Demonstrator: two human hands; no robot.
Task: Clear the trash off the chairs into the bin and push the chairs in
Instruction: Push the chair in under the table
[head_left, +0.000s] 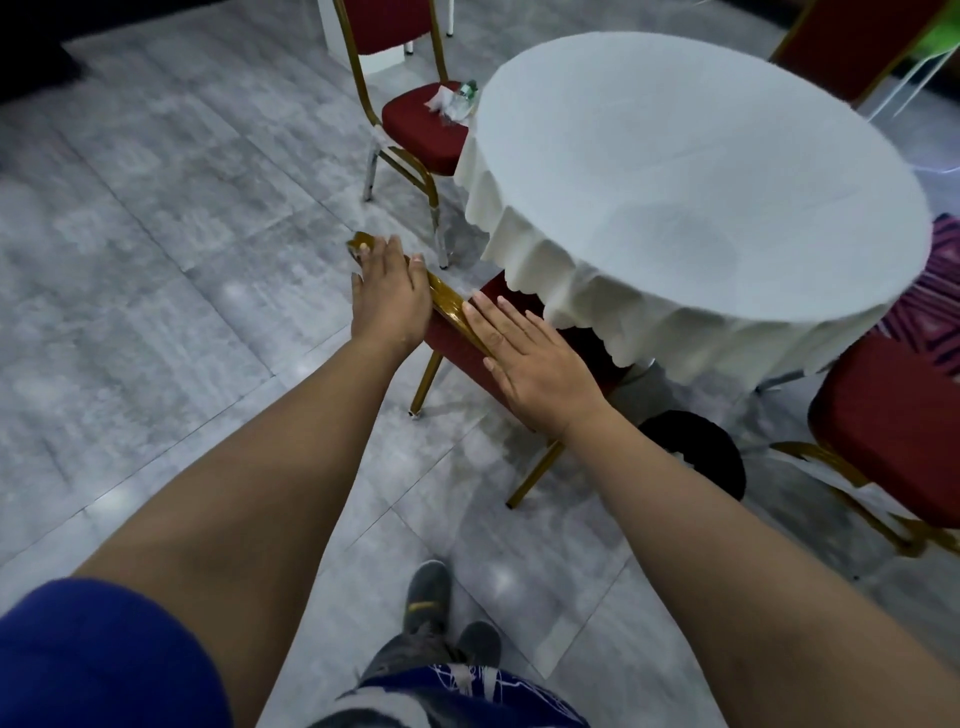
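A red chair with a gold frame (451, 306) stands in front of me, its seat tucked under the round white-clothed table (691, 171). My left hand (387, 296) lies flat on the top rail of its back, fingers spread. My right hand (530, 353) rests flat on the back beside it, fingers extended. Neither hand holds anything. A second red chair (415, 135) at the far side of the table carries trash (454, 101): crumpled white paper and a clear plastic bottle with a green cap.
A third red chair (893, 436) stands at the right, pulled out from the table. A black round bin (701, 452) sits on the floor between it and my chair. Another red chair (857, 47) is at the top right. Grey tiled floor stretches left.
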